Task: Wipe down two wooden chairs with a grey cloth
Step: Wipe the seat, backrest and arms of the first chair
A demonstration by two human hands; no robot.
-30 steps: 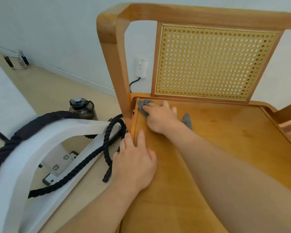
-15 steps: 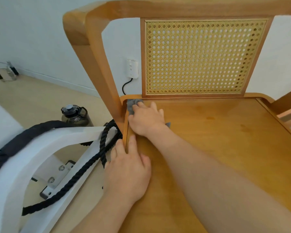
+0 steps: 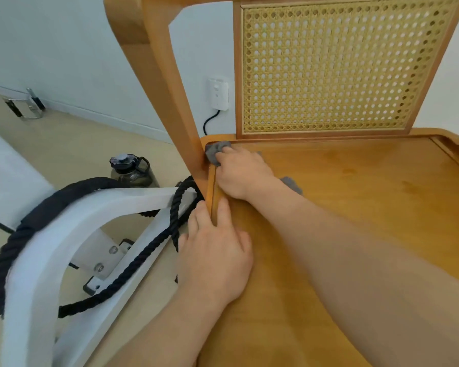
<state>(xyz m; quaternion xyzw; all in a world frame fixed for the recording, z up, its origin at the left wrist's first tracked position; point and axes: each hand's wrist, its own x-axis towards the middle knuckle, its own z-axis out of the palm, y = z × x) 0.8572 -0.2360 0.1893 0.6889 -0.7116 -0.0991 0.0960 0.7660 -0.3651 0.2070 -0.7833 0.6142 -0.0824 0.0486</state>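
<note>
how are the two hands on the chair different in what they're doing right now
The right hand is far back at the rear left corner of the seat, pressing the grey cloth against the back post. The left hand is nearer the camera, holds no cloth, and lies flat over the seat's left edge with its fingers pointing toward the corner. Both are bare and rest on the same wooden chair.

Pale wall (image 3: 64, 49) with white skirting meets a beige floor (image 3: 72, 147). A white wall socket (image 3: 217, 94) carries a black cable. On the floor: a dark water bottle (image 3: 131, 172), a thick black rope (image 3: 149, 250) around a white frame (image 3: 37, 260), and a metal bracket (image 3: 24, 105) by the skirting.
</note>
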